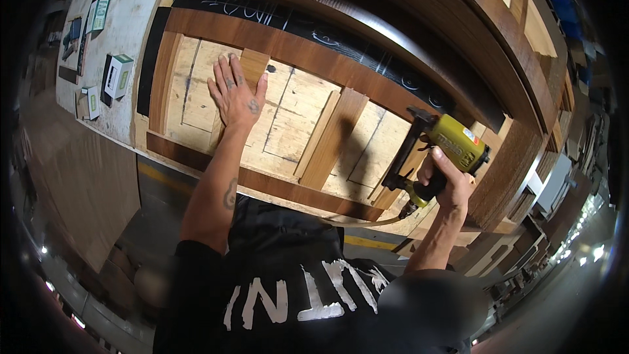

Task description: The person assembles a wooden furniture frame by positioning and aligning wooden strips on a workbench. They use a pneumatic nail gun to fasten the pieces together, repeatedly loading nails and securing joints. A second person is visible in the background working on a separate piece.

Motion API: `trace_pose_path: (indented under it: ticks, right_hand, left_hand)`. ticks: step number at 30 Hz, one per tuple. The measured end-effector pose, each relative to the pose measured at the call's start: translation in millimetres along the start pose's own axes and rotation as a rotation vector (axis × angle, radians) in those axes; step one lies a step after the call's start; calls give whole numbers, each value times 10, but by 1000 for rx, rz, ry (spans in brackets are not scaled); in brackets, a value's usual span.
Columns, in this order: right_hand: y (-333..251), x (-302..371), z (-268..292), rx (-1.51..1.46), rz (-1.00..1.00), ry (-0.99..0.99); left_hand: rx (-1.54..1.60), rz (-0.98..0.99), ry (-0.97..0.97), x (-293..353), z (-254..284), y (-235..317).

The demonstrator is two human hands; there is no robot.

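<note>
A brown wooden frame (pixel 288 40) with several crosspieces lies flat on a pale, pencil-marked board (pixel 283 113). My left hand (pixel 242 95) rests open on it, fingers stretched out, over the left crosspiece (pixel 255 62). Wrapped around the grip of a yellow-green air nail gun (pixel 458 139), my right hand (pixel 451 182) holds it at the frame's right end. The gun's dark nose covers part of that end, so whether it touches the wood I cannot tell. A thin air hose (pixel 367 223) runs left from its grip. A middle crosspiece (pixel 337 136) has a narrow strip beside it.
A black board (pixel 304 31) with chalk marks lies along the frame's far edge. Beyond it stands large dark wooden furniture work (pixel 393 19). Small boxes (pixel 118 77) and a tool (pixel 73 38) sit on the white-topped surface (pixel 134 3) at left.
</note>
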State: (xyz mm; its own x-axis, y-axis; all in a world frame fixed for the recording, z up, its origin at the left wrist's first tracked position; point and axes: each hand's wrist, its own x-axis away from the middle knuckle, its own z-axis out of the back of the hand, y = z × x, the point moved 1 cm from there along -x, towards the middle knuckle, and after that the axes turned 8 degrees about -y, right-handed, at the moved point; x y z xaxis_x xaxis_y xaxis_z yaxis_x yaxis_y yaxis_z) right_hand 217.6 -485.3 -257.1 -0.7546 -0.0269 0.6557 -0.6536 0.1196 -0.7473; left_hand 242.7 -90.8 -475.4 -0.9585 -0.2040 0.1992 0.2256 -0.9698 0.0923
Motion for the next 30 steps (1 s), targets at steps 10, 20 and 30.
trace_pose_path:
  ticks: [10,20,30]
  right_hand:
    - [-103,-108,-219,275,-161,-71]
    - [-194,787,-492,1218,-74,-192]
    - [-37,1108,-1232,1013,-147,-287]
  left_hand:
    - [10,19,-50,0,20,-34]
    - [17,31,-113,-8,183,0]
    - [142,-40,-141,33,194,-55]
